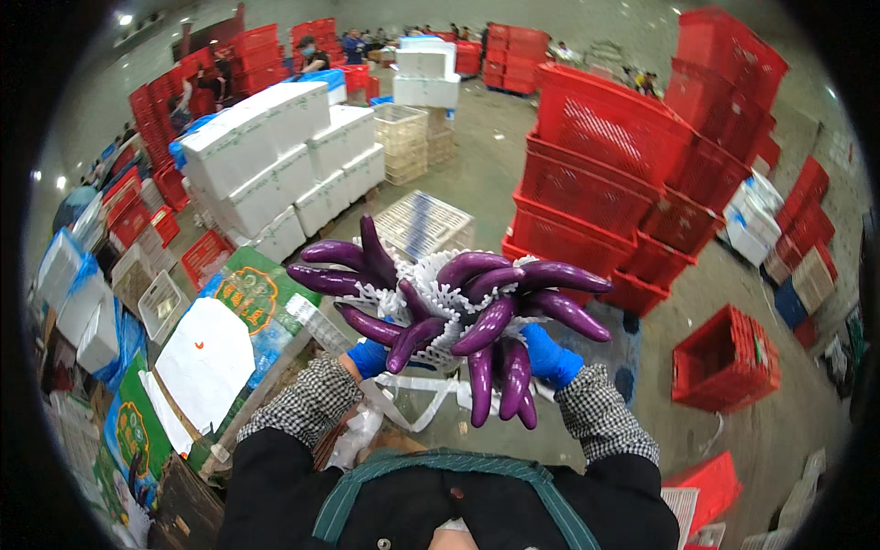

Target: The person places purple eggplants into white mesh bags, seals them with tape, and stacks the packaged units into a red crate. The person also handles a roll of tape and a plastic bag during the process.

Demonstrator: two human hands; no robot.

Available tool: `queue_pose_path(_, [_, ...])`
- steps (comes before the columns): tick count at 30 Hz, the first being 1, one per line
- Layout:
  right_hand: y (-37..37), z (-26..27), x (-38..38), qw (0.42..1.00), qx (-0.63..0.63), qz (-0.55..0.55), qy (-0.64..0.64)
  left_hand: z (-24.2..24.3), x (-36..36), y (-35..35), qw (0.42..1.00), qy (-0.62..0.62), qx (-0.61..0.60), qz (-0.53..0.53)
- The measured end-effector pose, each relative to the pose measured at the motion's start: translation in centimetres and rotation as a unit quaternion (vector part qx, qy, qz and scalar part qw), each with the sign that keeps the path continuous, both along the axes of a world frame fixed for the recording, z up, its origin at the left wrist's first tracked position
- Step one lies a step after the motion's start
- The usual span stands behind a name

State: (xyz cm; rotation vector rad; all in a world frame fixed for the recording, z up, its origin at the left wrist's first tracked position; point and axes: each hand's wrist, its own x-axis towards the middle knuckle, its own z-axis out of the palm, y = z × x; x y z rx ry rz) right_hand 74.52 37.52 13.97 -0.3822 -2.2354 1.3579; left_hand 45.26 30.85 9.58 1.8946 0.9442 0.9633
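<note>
Several long purple eggplants [485, 326] fan out in front of my chest, their ends sticking out of white foam netting [427, 278]. My left hand [369, 357], in a blue glove, holds the bunch from the lower left; its fingers are mostly hidden by the eggplants and netting. On the other side, my right hand [548, 356], also blue-gloved, grips the right part of the bunch, with its fingertips hidden behind the eggplants. Checkered sleeve covers reach both wrists. Below the bunch hang or lie white strips [430, 405].
White foam boxes [237, 148] are stacked ahead on the left, red plastic crates [595, 172] ahead on the right. A white slatted crate [447, 223] stands beyond the eggplants. Printed cartons [268, 295] lie at left, a single red crate [722, 357] at right. People are in the background.
</note>
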Motion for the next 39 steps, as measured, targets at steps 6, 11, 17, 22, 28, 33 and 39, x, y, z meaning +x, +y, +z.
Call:
queue_pose_path(6, [0.2, -3.7, 6.0, 0.986, 0.051, -0.068, -0.142, -5.5, 4.2, 2.9, 0.993, 0.002, -0.095, -0.076])
queue_pose_path(11, [0.6, -6.3, 7.3, 0.989, 0.029, -0.107, -0.097, -7.4, 6.0, 3.9, 0.991, 0.102, -0.042, -0.071])
queue_pose_path(17, [1.1, -7.8, 7.2, 0.989, -0.098, -0.105, -0.024, -4.5, 6.8, 2.8, 0.997, 0.023, -0.001, -0.069])
queue_pose_path(22, [2.8, -10.0, 6.2, 0.951, -0.292, -0.097, 0.019, -4.1, 6.6, 3.9, 0.964, -0.146, -0.207, -0.086])
queue_pose_path(28, [4.5, -12.8, 3.6, 0.957, -0.260, -0.113, -0.053, -8.0, 3.5, 5.4, 0.999, -0.002, -0.049, -0.006])
queue_pose_path(33, [5.1, -11.9, 0.7, 0.950, -0.293, -0.107, -0.006, -9.2, 0.7, 5.7, 0.997, 0.033, -0.045, 0.048])
queue_pose_path(39, [6.3, -11.4, -1.8, 0.926, -0.364, -0.093, 0.024, -8.8, -1.8, 6.4, 0.997, 0.050, -0.057, 0.032])
